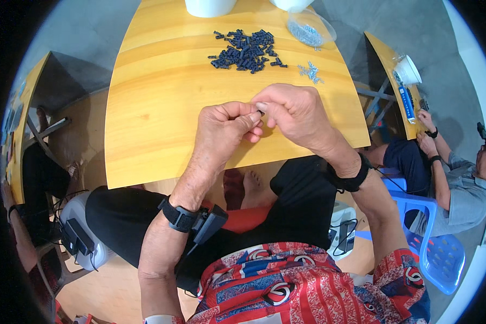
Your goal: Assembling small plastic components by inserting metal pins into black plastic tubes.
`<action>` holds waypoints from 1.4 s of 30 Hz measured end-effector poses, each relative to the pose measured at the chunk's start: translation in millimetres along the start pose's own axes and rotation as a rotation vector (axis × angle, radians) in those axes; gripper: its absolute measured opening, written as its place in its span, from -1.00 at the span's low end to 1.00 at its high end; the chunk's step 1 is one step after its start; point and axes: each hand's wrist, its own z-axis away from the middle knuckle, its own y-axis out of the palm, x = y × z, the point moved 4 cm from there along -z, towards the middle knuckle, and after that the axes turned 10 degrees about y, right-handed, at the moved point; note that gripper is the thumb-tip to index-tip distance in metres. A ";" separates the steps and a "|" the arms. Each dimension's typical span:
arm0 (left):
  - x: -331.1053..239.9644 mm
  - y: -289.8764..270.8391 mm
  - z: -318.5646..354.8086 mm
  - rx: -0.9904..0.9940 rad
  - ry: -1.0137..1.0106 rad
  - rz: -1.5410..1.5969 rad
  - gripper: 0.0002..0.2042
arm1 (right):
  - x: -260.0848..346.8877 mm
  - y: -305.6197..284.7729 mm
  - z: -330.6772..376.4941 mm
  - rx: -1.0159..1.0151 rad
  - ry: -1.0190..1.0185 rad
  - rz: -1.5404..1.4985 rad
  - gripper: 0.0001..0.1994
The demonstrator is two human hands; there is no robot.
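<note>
My left hand and my right hand meet above the yellow wooden table, fingertips pinched together on one small dark plastic piece, mostly hidden by the fingers. Farther back on the table lies a pile of several small dark blue plastic pieces. To the right of the pile sits a small cluster of silver screws. A clear plastic bag with more small metal parts rests at the far right edge.
Two white containers stand at the table's far edge. Another person sits at the right on a blue plastic chair at a second yellow table. A white device with cables sits on the floor at the left.
</note>
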 end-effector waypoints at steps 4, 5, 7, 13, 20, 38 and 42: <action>-2.0 -3.0 -1.3 -0.013 -0.022 0.039 -0.89 | -10.7 -3.7 3.4 0.064 0.333 -0.300 -0.91; -3.4 -2.6 -1.6 -0.018 -0.026 0.049 -0.90 | -12.5 -3.6 4.6 0.066 0.369 -0.344 -0.89; -4.4 -2.3 -1.9 -0.024 -0.031 0.059 -0.90 | -11.7 -2.9 6.9 0.043 0.343 -0.320 -0.89; -3.3 -2.0 -2.8 -0.024 -0.018 0.076 -0.91 | -9.2 -3.1 12.5 -0.098 0.116 -0.094 -0.90; -1.0 0.1 -1.0 -0.072 0.009 0.042 -0.93 | 1.3 7.2 20.2 -0.177 -0.063 0.155 -0.84; -9.7 -3.2 -3.8 -0.024 -0.078 0.089 -0.89 | -3.3 6.0 19.9 -0.199 -0.074 -0.033 -0.80; -7.8 -6.1 -3.9 -0.007 -0.109 0.070 -0.88 | -2.6 3.3 21.9 -0.181 -0.048 0.075 -0.74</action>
